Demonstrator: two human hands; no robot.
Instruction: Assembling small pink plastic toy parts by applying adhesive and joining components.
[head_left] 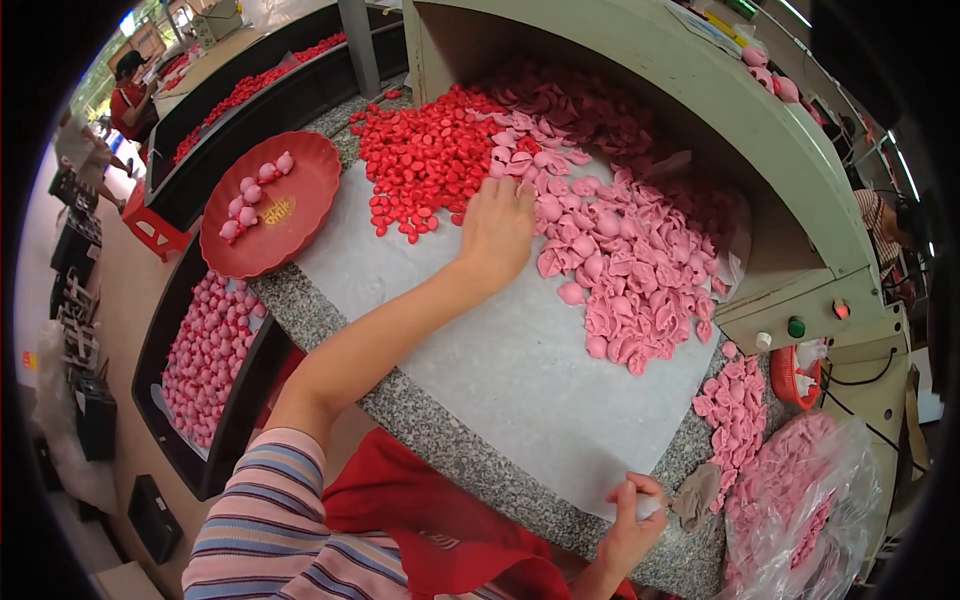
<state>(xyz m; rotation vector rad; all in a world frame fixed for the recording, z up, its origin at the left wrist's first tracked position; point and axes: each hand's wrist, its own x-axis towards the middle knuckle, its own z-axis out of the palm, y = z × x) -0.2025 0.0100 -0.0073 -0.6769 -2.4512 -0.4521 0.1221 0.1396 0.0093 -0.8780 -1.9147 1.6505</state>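
My left hand (497,232) reaches to the far edge of a whitish sheet (450,345), where small red pieces (425,155) meet pink, shell-like moulded pieces (640,265). Its fingers are bent together and touch the near side of the piles; the fingertips are hidden, so what they grip does not show. Near the sheet's front right corner, my right hand (632,525) is closed in a pinch. Something whitish shows by its fingers, too small to name. To the left of the piles, a red plate (308,212) carries several joined pink-and-red pieces (248,190).
A pale green machine housing (640,50) arches over the piles; its front has knobs and a lit red lamp (841,309). Black trays hold red pieces (255,90) and pink-and-red pieces (212,350). At right lie loose pink pieces (735,410) and a clear bag (800,500). People are farther off.
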